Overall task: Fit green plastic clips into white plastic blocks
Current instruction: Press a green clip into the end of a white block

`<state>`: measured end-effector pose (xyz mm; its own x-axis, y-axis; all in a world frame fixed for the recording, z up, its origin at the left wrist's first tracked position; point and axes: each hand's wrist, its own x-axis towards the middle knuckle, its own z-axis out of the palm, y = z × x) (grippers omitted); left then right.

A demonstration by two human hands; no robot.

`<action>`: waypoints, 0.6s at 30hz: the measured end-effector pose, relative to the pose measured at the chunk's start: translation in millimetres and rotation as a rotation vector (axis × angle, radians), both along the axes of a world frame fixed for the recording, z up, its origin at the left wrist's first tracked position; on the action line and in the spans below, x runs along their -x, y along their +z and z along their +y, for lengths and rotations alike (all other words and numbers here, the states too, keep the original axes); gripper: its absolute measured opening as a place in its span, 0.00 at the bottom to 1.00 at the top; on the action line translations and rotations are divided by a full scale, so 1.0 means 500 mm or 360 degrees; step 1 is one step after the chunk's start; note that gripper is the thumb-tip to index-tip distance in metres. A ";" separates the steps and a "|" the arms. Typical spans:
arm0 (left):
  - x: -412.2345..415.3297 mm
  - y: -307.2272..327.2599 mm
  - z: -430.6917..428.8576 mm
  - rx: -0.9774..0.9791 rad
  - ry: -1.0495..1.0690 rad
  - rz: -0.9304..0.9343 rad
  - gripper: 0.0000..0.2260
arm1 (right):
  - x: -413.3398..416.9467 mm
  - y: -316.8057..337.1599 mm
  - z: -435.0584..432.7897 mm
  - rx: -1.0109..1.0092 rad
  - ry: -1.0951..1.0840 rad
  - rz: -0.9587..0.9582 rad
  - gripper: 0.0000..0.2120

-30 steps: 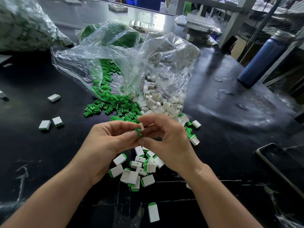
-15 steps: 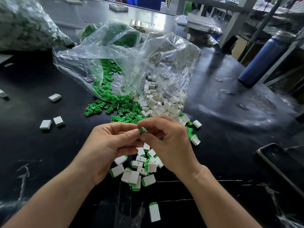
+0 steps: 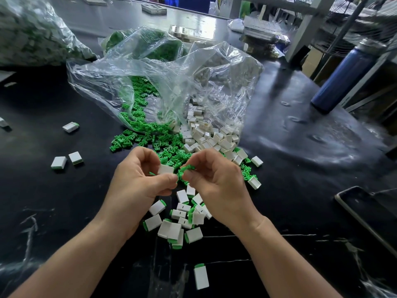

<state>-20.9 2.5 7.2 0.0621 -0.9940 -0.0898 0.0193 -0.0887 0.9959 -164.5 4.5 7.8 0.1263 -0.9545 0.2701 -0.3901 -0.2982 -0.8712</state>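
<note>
At frame centre a white block [image 3: 166, 169] is pinched in the left hand [image 3: 137, 181], its fingers curled round it; just right of it a green clip [image 3: 186, 169] is pinched at the fingertips of the right hand [image 3: 217, 186]; clip and block sit very near each other, but whether the clip has entered the block cannot be told, as the thumbs cover the joint.

Risks, as judged: a clip offered skewed may jam or bend rather than seat, since the part is small and the grip covers most of it; too light a pinch may let it spring away into the loose clips [image 3: 150, 140] spilled above the hands, or among the finished pieces [image 3: 180, 220] below them, where an unseated part would pass as done.

Further out: loose blocks [image 3: 210, 136] lie at the mouth of the clear bag [image 3: 171, 82] at upper centre; a careless reach may drag the film and scatter stock; a phone [image 3: 365, 211] sits at lower right, a blue bottle [image 3: 343, 76] at upper right, both well apart.
</note>
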 end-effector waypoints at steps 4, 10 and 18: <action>0.001 0.004 0.006 0.0078 -0.0113 -0.0007 0.12 | 0.002 0.004 -0.001 0.0013 -0.0009 -0.0009 0.13; 0.004 0.005 0.007 0.0115 -0.0179 -0.0072 0.20 | 0.009 0.008 -0.002 0.0044 -0.0008 0.0066 0.11; 0.003 0.013 0.009 0.0161 -0.0143 -0.0055 0.12 | 0.008 0.011 -0.006 0.0062 -0.0060 -0.0012 0.11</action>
<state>-22.3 6.8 13.5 -0.0261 -0.9996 0.0116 -0.0188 0.0121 0.9998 -168.5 1.7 13.2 0.0879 -0.9473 0.3080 -0.3951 -0.3170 -0.8622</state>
